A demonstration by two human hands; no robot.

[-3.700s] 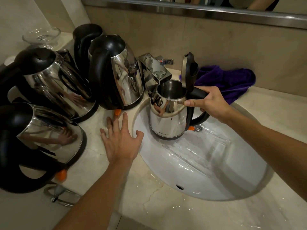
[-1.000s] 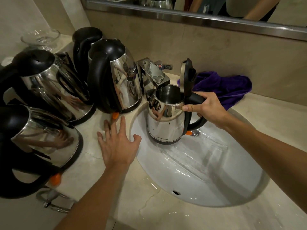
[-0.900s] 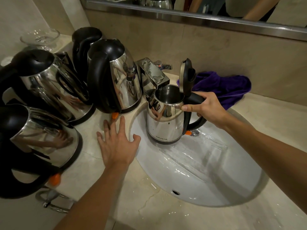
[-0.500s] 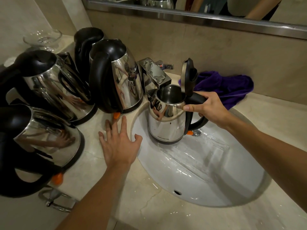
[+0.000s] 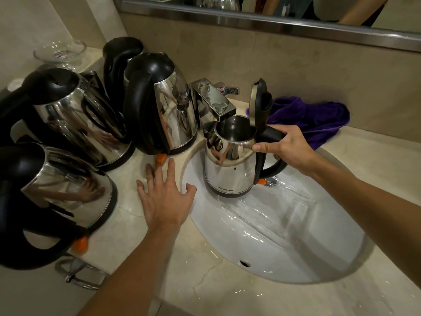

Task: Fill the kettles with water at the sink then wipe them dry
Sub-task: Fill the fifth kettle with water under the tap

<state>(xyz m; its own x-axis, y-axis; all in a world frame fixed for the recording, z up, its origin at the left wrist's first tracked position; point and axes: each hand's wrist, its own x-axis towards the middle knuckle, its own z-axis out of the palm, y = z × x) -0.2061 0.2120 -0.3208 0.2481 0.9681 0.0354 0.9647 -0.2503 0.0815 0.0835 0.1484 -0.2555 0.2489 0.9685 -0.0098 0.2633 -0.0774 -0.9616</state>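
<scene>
five kettles (image 5: 230, 165), one purple cloth (image 5: 314, 119), one glass dish (image 5: 60, 51)

Mirror-bright steel kettle (image 5: 230, 169), plush purple cloth (image 5: 314, 119)

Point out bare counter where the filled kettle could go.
Free: counter right of the sink, past the purple cloth; front strip below the basin, wet. Crowded: left side, closed kettles packed together, left hand on the only gap.
</scene>
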